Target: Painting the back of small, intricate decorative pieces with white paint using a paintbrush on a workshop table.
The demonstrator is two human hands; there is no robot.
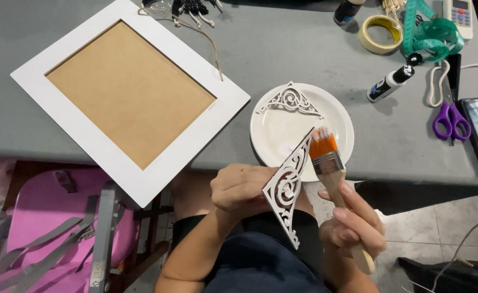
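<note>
Left hand point(238, 187) fingers grip a white scrollwork corner ornament point(289, 187). Right hand point(353, 222) fingers close around a flat paintbrush point(330, 163), bristles touching the ornament's upper end above the white plate point(339, 116).

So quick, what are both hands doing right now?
Left hand: closed, holding a white ornamental corner piece.
Right hand: closed, holding a paintbrush.

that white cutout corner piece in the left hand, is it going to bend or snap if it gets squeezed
The white scrollwork corner piece looks thin and full of openings, so it is probably light and fragile along its narrow curls. It stays flat while the left hand holds it by one edge, so it seems stiff rather than floppy. Where the paintbrush touches, it may be slippery.
</note>
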